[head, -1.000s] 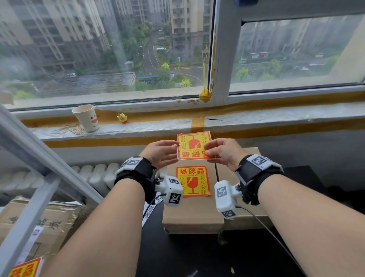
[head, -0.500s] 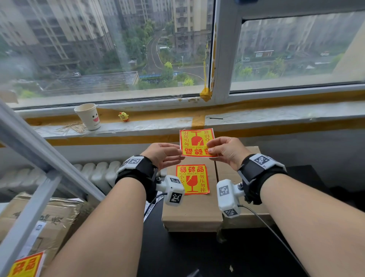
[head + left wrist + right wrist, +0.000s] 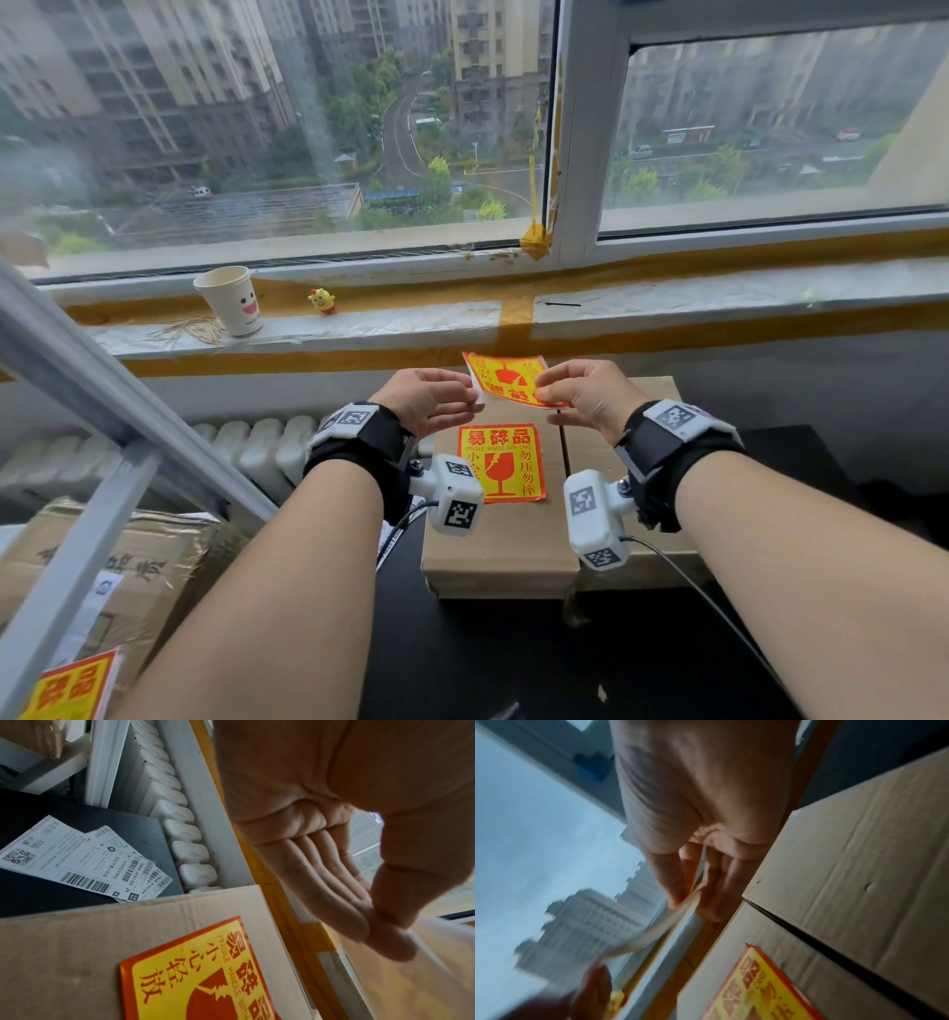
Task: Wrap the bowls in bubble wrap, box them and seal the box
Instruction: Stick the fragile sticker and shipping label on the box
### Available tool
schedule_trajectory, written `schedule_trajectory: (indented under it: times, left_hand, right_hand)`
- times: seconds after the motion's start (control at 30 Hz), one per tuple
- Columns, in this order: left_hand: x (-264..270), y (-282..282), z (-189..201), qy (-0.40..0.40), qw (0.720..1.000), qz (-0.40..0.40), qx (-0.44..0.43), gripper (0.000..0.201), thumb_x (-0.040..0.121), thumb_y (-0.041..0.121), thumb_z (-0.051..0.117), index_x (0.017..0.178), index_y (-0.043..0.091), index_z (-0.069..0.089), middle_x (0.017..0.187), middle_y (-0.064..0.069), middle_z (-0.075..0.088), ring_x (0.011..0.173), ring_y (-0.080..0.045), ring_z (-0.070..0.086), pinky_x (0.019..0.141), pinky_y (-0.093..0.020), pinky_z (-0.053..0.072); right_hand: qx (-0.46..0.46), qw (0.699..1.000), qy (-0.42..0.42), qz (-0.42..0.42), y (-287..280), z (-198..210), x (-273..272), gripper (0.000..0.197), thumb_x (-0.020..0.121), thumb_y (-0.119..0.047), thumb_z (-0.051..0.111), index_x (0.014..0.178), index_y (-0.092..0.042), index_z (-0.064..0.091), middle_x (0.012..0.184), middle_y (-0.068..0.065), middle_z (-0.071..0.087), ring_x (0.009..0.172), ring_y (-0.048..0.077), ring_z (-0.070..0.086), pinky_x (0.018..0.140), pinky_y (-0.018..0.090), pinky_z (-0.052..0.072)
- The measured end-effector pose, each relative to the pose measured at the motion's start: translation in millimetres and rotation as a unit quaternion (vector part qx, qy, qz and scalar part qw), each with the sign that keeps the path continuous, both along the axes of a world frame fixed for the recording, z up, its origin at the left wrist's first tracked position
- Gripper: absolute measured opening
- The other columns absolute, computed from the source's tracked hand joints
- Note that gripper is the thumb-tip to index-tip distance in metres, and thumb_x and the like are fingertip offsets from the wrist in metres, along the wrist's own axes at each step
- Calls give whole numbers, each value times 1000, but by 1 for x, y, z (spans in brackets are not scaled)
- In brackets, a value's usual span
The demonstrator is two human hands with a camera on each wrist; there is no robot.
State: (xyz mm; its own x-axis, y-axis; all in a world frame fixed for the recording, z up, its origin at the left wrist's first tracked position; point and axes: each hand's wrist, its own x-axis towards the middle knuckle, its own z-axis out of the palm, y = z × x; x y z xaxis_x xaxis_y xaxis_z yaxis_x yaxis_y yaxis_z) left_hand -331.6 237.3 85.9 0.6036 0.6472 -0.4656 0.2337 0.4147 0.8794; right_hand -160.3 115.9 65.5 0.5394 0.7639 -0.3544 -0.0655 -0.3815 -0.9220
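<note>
Box (image 3: 500, 534) shut, sticker (image 3: 508, 381) above in both hands (image 3: 513, 398)

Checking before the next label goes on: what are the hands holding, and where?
Both hold one fragile sticker above the box: left hand pinches its left corner, right hand its right edge.

Rt wrist view motion-blurred; held sticker (image 3: 639, 939) just a pale smear; box sticker (image 3: 205, 973) cut off at 6 o'clock edge; sticker (image 3: 69, 688) at 7 o'clock cropped; box contents hidden.
</note>
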Motion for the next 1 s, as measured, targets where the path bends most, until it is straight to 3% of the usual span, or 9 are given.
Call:
schedule_trajectory:
  times: [0.03, 0.1, 0.17, 0.3, 0.5, 0.6, 0.73, 0.9, 1.0]
  left_hand:
    - [1, -1, 0, -3, 1000, 0, 3, 11, 84, -8, 63, 89, 1, 64, 75, -14, 72, 67, -22, 73, 58, -25, 59]
    - [5, -2, 0, -2, 1000, -6, 8, 12, 83, -9, 64, 89, 1, 64, 74, -14, 72, 67, -22, 73, 60, -25, 59]
    - [8, -3, 1, -2, 1000, -16, 12, 14, 83, -10, 63, 90, 1, 65, 76, -15, 72, 67, -22, 72, 61, -26, 60]
    - [14, -5, 1, 10, 999, -35, 19, 15, 82, -12, 63, 88, 3, 65, 74, -13, 72, 66, -21, 72, 63, -26, 60]
    - [19, -6, -3, 10, 999, -37, 8, 11, 89, 7, 65, 97, 1, 66, 81, -15, 74, 71, -20, 73, 68, -28, 60]
    - [21, -5, -6, 6, 999, -35, 13, 21, 87, 18, 69, 100, 1, 65, 84, -14, 74, 74, -20, 73, 69, -27, 60]
    - [22, -5, -7, 19, 999, -17, 32, 14, 87, 10, 68, 98, 2, 64, 72, -10, 73, 65, -18, 72, 64, -27, 60]
    - [22, 1, -10, 57, 996, -40, 62, 6, 94, 4, 56, 90, 8, 59, 86, -11, 71, 78, -22, 69, 83, -38, 56]
    - [19, 2, -7, 53, 997, -38, 37, 16, 94, 5, 41, 92, 7, 57, 85, -12, 68, 76, -22, 67, 77, -35, 56]
  right_hand:
    - [-23, 998, -58, 29, 0, 1, -3, 8, 88, -16, 69, 96, -14, 70, 113, 7, 65, 104, 21, 60, 88, 38, 54]
    - [-50, 984, -146, 85, 2, 2, -8, 32, 88, -42, 66, 108, -17, 71, 110, -3, 62, 106, 15, 53, 92, 36, 44]
    - [-39, 983, -143, 111, 6, 7, -14, 46, 85, -52, 64, 112, -15, 70, 109, -4, 62, 104, 14, 53, 88, 33, 43]
    - [-6, 990, -85, 110, 10, 13, -19, 35, 84, -42, 71, 99, -10, 71, 95, 6, 74, 88, 18, 71, 78, 35, 58]
    - [35, 988, -116, 99, 9, 13, -17, 11, 84, -11, 73, 93, -5, 73, 87, 12, 74, 81, 21, 72, 70, 28, 60]
    - [37, 983, -154, 93, 9, 13, -20, 9, 83, -10, 74, 90, -5, 74, 86, 10, 72, 82, 22, 71, 66, 24, 58]
    - [27, 969, -211, 125, 12, 12, -22, 7, 82, -18, 75, 87, -12, 76, 86, 3, 72, 85, 17, 66, 77, 34, 57]
    - [20, 971, -234, 32, 12, 7, -12, 29, 88, -25, 69, 115, -15, 65, 116, 3, 64, 108, 17, 60, 84, 29, 50]
    - [-30, 982, -182, -28, 8, 5, 1, 53, 91, -29, 64, 139, -17, 45, 137, 8, 50, 123, 23, 51, 97, 37, 47]
